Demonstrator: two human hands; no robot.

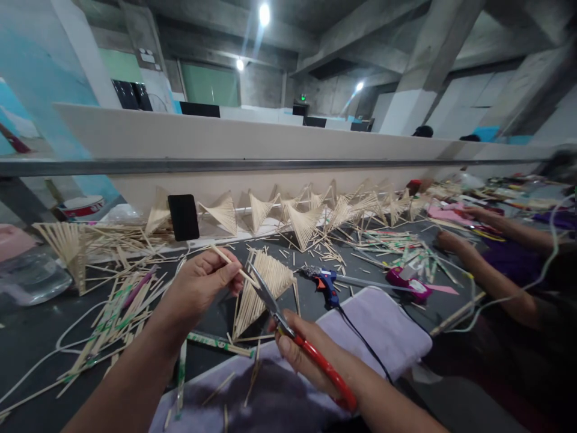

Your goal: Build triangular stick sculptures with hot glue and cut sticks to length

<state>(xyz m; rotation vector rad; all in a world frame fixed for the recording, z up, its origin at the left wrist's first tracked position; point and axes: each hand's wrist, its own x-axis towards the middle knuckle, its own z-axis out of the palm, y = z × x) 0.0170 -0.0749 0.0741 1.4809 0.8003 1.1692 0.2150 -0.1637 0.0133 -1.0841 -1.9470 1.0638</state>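
My left hand (205,285) pinches a thin wooden stick (228,260) that slants down to the right. Wrapped around red-handled scissors (324,367) is my right hand (306,349). Their metal blades (265,290) point up to the left and meet the stick's lower end; whether they cut into it I cannot tell. Behind the blades, on the dark tabletop, lies a twisted fan-shaped piece made of many sticks (273,273). A blue hot glue gun (327,285) lies to the right of it.
Several finished stick fans (304,225) stand along the back panel near a black phone (184,216). Loose sticks (112,319) cover the left side. A lilac cloth (374,325) lies at the front, a pink tape dispenser (408,284) beyond. Another person's hands (455,243) are at the right.
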